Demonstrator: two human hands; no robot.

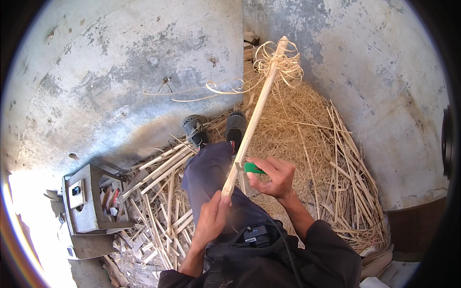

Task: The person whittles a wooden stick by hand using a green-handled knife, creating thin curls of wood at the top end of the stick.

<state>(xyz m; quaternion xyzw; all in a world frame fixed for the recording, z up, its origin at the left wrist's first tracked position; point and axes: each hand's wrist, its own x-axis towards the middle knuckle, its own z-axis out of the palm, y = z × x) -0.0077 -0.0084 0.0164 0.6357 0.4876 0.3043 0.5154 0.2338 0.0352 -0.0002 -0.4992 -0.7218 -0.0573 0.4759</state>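
Observation:
My left hand (212, 218) is closed around the near end of a long pale wooden strip (258, 110), which slants up and away over my legs. Its far end carries a bunch of thin curled shavings (289, 68), and a few long curls trail off to the left. In my closed right hand (277, 178) is a green-handled knife (252, 168). The knife meets the strip a short way above my left hand; its blade is mostly hidden by the strip and fingers.
A heap of fine shavings (297, 115) covers the floor ahead. Loose wooden strips (355, 177) lie along the right wall, and more strips (163, 168) are scattered at the left. A worn wooden stool (84, 197) stands far left. Grey walls (158, 53) meet in front.

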